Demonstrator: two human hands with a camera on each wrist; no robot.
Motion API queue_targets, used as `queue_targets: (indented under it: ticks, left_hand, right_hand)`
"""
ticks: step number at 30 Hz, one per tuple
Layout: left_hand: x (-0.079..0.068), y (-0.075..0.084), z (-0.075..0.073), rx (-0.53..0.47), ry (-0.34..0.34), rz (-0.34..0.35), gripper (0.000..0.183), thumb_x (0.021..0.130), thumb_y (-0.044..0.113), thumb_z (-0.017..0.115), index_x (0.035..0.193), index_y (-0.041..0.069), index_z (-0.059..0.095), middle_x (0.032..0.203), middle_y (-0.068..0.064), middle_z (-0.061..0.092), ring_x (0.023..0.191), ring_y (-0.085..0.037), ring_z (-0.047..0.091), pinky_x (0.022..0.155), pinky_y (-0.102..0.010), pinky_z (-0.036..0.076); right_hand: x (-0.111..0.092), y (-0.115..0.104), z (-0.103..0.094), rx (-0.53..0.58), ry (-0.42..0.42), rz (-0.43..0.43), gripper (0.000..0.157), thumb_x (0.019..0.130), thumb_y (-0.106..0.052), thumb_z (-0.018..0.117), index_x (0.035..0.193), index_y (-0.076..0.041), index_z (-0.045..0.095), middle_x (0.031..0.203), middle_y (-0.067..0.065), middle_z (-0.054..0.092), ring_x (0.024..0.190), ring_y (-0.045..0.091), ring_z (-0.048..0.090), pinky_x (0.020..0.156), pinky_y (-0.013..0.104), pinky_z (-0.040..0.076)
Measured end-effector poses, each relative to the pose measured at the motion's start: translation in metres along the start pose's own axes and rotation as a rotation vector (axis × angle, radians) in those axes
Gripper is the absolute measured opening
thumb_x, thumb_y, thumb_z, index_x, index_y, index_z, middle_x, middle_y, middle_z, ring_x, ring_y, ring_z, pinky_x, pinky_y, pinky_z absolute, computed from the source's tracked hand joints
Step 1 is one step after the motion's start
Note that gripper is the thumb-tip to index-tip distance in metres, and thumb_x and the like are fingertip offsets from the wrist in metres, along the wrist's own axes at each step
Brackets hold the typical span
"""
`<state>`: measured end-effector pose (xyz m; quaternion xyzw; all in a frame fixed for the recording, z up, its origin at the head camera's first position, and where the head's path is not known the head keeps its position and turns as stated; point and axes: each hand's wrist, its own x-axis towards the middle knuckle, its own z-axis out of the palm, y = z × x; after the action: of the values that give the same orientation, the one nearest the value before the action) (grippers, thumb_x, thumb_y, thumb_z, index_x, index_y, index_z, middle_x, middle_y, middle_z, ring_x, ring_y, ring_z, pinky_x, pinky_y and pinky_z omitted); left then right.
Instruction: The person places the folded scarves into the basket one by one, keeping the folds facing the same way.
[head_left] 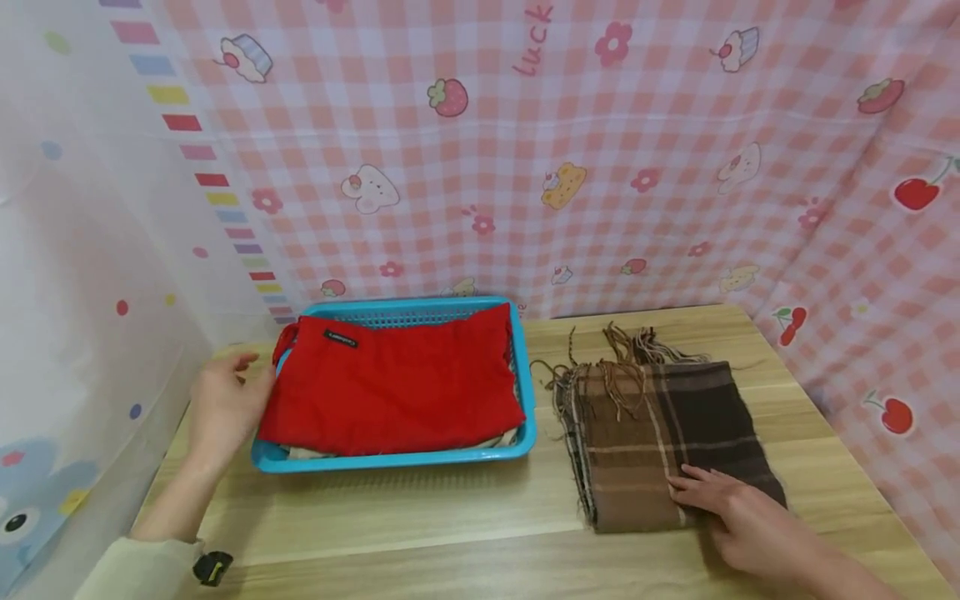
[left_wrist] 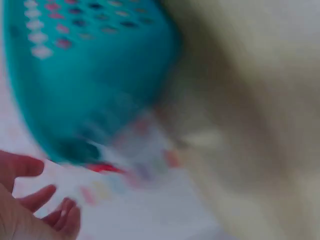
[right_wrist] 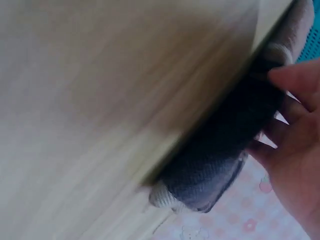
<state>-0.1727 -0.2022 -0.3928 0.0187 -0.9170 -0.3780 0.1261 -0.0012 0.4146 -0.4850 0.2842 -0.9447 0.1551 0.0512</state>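
Observation:
A red folded cloth with a small black label [head_left: 390, 387] lies on top in a blue plastic basket [head_left: 534, 417], over paler cloth that shows only at the edges. Beside the basket's left end is my left hand [head_left: 228, 408], its fingers loosely bent and holding nothing. The left wrist view also has this hand [left_wrist: 37, 210] just off the basket's wall [left_wrist: 90, 95]. To the right lies a folded brown and black plaid scarf [head_left: 630, 467] with fringe at its far end. My right hand [head_left: 750, 517] rests on the scarf's near right part, fingers extended. In the right wrist view its fingers touch the scarf's dark folded side [right_wrist: 225, 135].
The wooden table [head_left: 420, 533] runs beneath everything. A pink checked curtain [head_left: 480, 167] hangs behind and along the right, with a white printed one [head_left: 90, 250] at the left. A dark wrist strap piece [head_left: 212, 568] hangs by the left sleeve [head_left: 142, 571].

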Motion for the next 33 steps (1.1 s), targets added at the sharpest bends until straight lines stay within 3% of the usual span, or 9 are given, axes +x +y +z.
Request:
queue_targets:
  ticks: [3,6,9,12,14,18,25,28,33]
  left_hand:
    - [-0.018,0.038,0.01,-0.078,0.211,0.197,0.032,0.097,0.009,0.069,0.123,-0.009,0.07,0.123,-0.026,0.066,0.105,-0.042,0.06,0.084,-0.043,0.048]
    - [-0.039,0.08,0.029,-0.213,0.271,0.438,0.028,0.092,0.003,0.073,0.119,-0.006,0.072,0.12,-0.02,0.067,0.11,-0.035,0.061,0.09,-0.03,0.048]
    - [-0.064,0.115,0.054,-0.305,0.197,0.627,0.032,0.09,0.001,0.074,0.122,-0.004,0.071,0.124,-0.017,0.066,0.118,-0.029,0.06,0.096,-0.021,0.049]
    - [-0.087,0.143,0.081,-0.368,0.063,0.724,0.041,0.091,0.003,0.074,0.131,-0.002,0.067,0.135,-0.015,0.063,0.128,-0.028,0.057,0.101,-0.028,0.053]
    - [-0.1,0.16,0.098,-0.417,-0.03,0.738,0.047,0.092,0.002,0.074,0.138,-0.001,0.064,0.143,-0.014,0.06,0.135,-0.028,0.054,0.105,-0.037,0.053]
    - [-0.123,0.187,0.13,-0.497,-0.272,0.646,0.058,0.1,0.012,0.069,0.155,0.007,0.051,0.161,-0.006,0.045,0.149,-0.025,0.042,0.114,-0.052,0.043]
    - [-0.149,0.215,0.177,-0.455,-0.764,0.252,0.076,0.103,0.048,0.061,0.167,0.028,0.026,0.171,0.011,0.02,0.158,-0.018,0.02,0.12,-0.064,0.028]
    - [-0.151,0.218,0.199,-0.45,-0.837,0.044,0.082,0.099,0.049,0.064,0.167,0.023,0.026,0.173,0.0,0.021,0.158,-0.025,0.019,0.121,-0.062,0.027]
    - [-0.148,0.219,0.236,-0.614,-0.767,-0.284,0.088,0.094,0.032,0.07,0.165,0.007,0.026,0.171,-0.016,0.023,0.157,-0.038,0.019,0.121,-0.064,0.024]
  right_hand:
    - [0.003,-0.001,-0.007,-0.016,0.109,0.036,0.055,0.07,0.002,0.085,0.122,-0.015,0.077,0.13,0.005,0.072,0.117,0.031,0.066,0.095,0.023,0.051]
    - [0.007,0.004,-0.014,-0.038,0.238,0.049,0.06,0.066,-0.004,0.091,0.124,-0.01,0.075,0.128,0.009,0.071,0.112,0.032,0.065,0.106,0.01,0.034]
    - [0.01,0.013,-0.02,-0.042,0.282,0.096,0.064,0.068,-0.007,0.093,0.128,-0.004,0.071,0.132,0.015,0.069,0.114,0.037,0.063,0.108,0.003,0.019]
    - [0.009,0.021,-0.025,-0.002,0.256,0.222,0.064,0.079,-0.015,0.09,0.136,-0.003,0.065,0.141,0.021,0.062,0.121,0.045,0.059,0.115,0.03,0.038]
    - [0.009,0.027,-0.029,0.042,0.221,0.331,0.065,0.088,-0.022,0.086,0.143,-0.002,0.059,0.148,0.025,0.055,0.125,0.051,0.055,0.107,0.052,0.044]
    - [0.01,0.04,-0.035,0.137,0.18,0.497,0.071,0.098,-0.031,0.075,0.153,0.004,0.045,0.155,0.035,0.041,0.132,0.062,0.043,0.095,0.075,0.038]
    - [0.013,0.064,-0.039,0.302,0.127,0.682,0.08,0.107,-0.041,0.06,0.16,0.009,0.026,0.154,0.044,0.032,0.135,0.064,0.037,0.098,0.077,0.038]
    - [0.013,0.071,-0.039,0.376,0.096,0.752,0.084,0.109,-0.047,0.053,0.161,0.01,0.021,0.153,0.046,0.031,0.135,0.063,0.039,0.095,0.071,0.046]
    - [0.013,0.082,-0.041,0.482,0.058,0.844,0.09,0.109,-0.054,0.045,0.161,0.013,0.014,0.156,0.046,0.027,0.135,0.06,0.04,0.087,0.038,0.053]
